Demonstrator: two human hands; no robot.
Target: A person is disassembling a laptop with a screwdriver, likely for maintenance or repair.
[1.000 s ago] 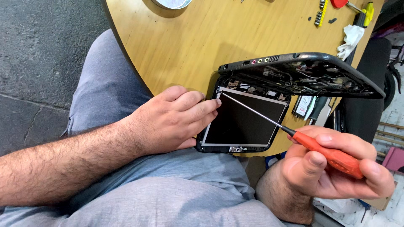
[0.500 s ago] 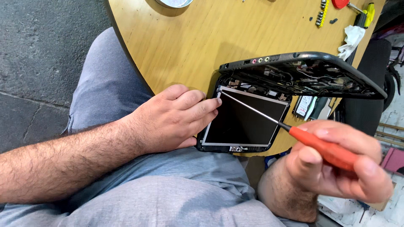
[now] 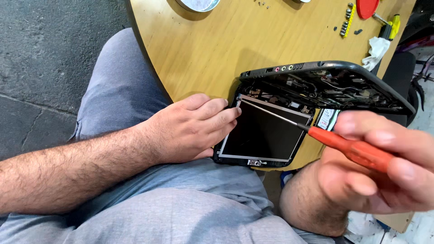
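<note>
Screwdriver [image 3: 316, 133] (red handle pinched in right hand [image 3: 375, 167]): best kept square on the corner screw, left hand [image 3: 190, 129] fingers together, flat, steadying the laptop screen [image 3: 264, 135].

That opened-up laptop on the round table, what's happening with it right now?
A seated person has a small laptop open at the edge of a round wooden table, its base lifted with wiring and parts exposed. The left hand presses on the left edge of the bare screen panel. The right hand grips an orange-handled screwdriver, the thin shaft reaching across to the panel's upper left corner. Loose screwdriver bits, a crumpled white cloth and a yellow-handled tool lie at the table's far side.
</note>
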